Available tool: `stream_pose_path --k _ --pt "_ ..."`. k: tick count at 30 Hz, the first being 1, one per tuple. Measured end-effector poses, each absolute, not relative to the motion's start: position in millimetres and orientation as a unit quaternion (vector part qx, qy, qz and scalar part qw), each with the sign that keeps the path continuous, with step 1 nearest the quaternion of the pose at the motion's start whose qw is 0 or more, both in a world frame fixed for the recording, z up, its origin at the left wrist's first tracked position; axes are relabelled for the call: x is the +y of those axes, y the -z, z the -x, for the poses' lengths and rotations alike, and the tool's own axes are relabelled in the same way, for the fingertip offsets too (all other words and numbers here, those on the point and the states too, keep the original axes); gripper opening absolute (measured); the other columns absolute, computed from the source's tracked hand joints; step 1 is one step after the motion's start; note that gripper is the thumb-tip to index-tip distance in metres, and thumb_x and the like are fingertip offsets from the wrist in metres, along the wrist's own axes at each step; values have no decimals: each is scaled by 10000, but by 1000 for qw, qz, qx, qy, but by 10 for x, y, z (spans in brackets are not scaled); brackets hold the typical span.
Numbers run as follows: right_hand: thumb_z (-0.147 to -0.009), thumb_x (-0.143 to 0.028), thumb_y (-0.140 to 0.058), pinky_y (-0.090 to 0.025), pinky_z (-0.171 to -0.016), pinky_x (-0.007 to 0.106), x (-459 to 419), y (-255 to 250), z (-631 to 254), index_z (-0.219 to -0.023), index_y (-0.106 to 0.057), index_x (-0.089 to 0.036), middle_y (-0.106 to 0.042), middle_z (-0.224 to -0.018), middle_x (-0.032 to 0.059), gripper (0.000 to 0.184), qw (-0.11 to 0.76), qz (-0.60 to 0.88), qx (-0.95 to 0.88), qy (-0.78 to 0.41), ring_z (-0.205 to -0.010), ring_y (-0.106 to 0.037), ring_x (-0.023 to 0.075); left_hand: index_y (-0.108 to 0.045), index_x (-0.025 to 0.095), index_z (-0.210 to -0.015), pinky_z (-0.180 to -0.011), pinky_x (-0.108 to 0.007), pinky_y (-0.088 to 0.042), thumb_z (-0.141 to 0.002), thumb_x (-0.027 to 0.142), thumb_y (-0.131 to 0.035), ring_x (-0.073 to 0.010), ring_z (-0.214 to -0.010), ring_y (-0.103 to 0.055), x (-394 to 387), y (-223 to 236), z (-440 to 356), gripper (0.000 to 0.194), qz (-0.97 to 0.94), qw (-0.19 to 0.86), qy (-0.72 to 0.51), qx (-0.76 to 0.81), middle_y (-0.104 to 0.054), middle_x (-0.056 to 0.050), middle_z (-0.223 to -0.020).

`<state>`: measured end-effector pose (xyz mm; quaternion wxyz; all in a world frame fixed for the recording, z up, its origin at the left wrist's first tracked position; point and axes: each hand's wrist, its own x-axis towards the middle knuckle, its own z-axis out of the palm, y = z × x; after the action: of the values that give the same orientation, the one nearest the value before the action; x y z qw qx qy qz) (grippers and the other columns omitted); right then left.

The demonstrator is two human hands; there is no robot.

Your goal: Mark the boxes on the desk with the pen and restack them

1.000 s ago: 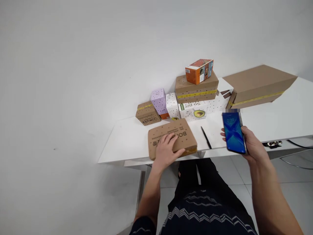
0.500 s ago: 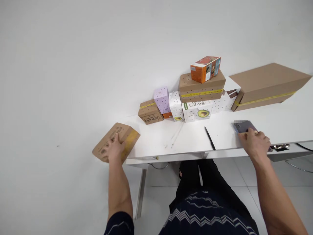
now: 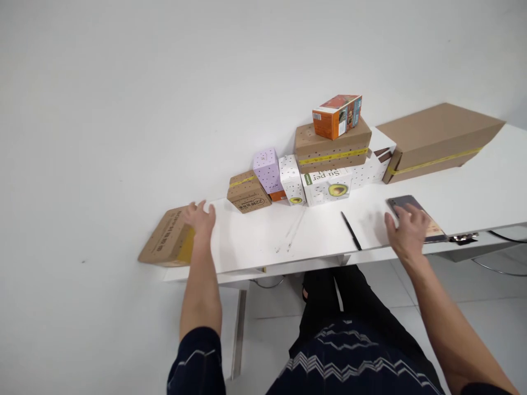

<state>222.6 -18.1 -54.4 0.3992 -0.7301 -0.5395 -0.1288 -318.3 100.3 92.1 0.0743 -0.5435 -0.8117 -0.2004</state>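
Note:
A flat brown cardboard box (image 3: 167,244) with a yellow tape edge sits at the far left, past the white table's (image 3: 255,241) left edge. My left hand (image 3: 200,219) hovers beside its right end, fingers spread, holding nothing. A phone (image 3: 415,216) lies face down on the table at the right. My right hand (image 3: 405,233) rests with spread fingers on the phone's near left part. A black pen (image 3: 351,231) lies between my two hands.
A row of boxes stands at the table's back: a small brown box (image 3: 248,192), a lilac box (image 3: 267,169), white dotted boxes (image 3: 291,178), an avocado-print box (image 3: 327,187), a brown box (image 3: 331,145) with an orange carton (image 3: 337,115) on top. A large brown box (image 3: 436,140) lies at the right.
My left hand carried the flat brown box off the table to the left and has let go of it. My right hand laid the phone face down on the table and opened.

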Motion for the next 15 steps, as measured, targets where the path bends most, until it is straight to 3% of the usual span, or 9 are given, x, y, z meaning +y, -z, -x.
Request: stream_pose_path --k 3,8,12,15 --pt "-882 -367 -473 -407 -941 477 -211 579 -1920 -1056 -627 -160 -599 -1130 176 310 463 663 -584 67 -1094 -523 280 -582 243 -1246 -1093 -612 -140 -884 530 -400 -380 -1385 -163 1397 -880 2689 497 582 64 233 -777 -350 -98 -1478" --pt "-881 -341 -457 -477 -904 438 -252 722 -1722 -953 -637 -189 -650 -1015 140 247 501 648 -573 -12 -1017 -587 246 -478 324 -1351 -1038 -687 -145 -840 626 -398 -443 -1382 -137 1717 -808 2165 600 527 -85 265 -803 -205 -80 -1550" --pt "-881 -343 -450 -488 -894 429 -257 733 -1765 -899 -629 -201 -672 -954 121 230 511 647 -564 -45 -962 -613 236 -568 286 -1255 -1085 -575 -209 -826 533 -485 -387 -1361 -227 1318 -547 2090 502 525 -37 327 -785 -285 -85 -1508" --pt "-889 -348 -436 -491 -873 416 -251 727 -1774 -884 -622 -205 -679 -924 115 235 512 648 -561 -54 -935 -622 235 -616 241 -1095 -1057 -466 -324 -864 429 -446 -297 -1292 -367 826 -293 2162 343 473 -14 430 -769 -470 -106 -1328"
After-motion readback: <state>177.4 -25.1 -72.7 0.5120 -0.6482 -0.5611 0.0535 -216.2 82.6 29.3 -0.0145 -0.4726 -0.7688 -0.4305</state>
